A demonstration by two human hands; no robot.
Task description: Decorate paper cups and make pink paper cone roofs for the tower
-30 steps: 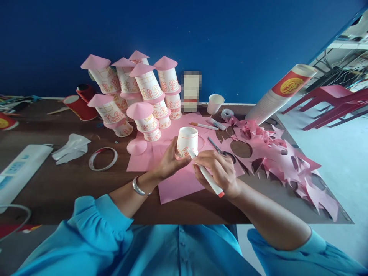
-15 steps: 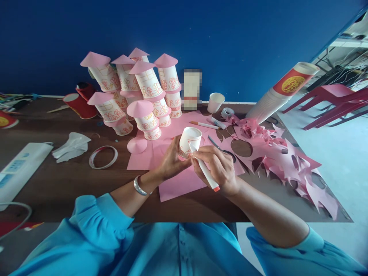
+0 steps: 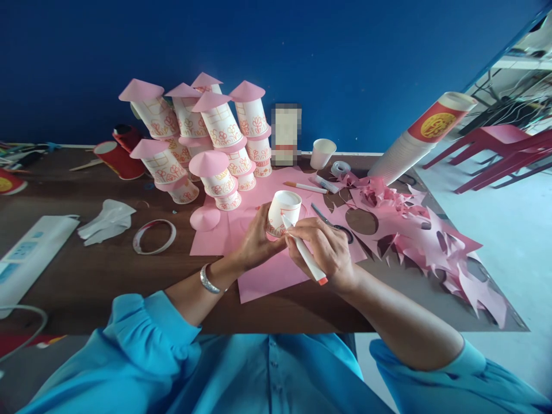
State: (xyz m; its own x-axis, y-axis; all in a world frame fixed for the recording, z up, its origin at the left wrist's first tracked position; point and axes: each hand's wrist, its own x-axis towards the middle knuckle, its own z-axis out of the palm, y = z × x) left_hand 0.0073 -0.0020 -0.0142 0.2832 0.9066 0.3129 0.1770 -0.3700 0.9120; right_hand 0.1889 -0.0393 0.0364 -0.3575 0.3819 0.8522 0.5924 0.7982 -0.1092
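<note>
- At the left edge of the frame we see part of a red cup (image 3: pixel 11 181) on the tabletop (image 3: pixel 129 282); another, the tilted red cup (image 3: pixel 118 161), is farther in, its contents hidden from us.
- In the upper left, the cup towers (image 3: pixel 222 129) bear flower drawings and pink cone tops; we judge these finished or nearly so.
- Below them, a loose pink cone (image 3: pixel 204 219) lies on the pink paper (image 3: pixel 267 282), on no cup.
- At centre, the left hand (image 3: pixel 261 238) is curled around the decorated cup (image 3: pixel 290 201), over the pink paper. We cannot tell whether its upper end is mouth or base, nor whether it holds anything.
- That cup has a red line near its upper end and flowers lower down; white remains between, so we judge the drawing only partly done, and it has no cone.
- The right hand (image 3: pixel 321 250) is closed in a writing grip on the marker (image 3: pixel 307 257), its tip at the cup's side.
- Right of the upper centre, the plain cup (image 3: pixel 323 154) stands mouth up; we see no drawing on it.
- In the upper right, the leaning cup stack (image 3: pixel 403 155) is cups nested in one another.
</note>
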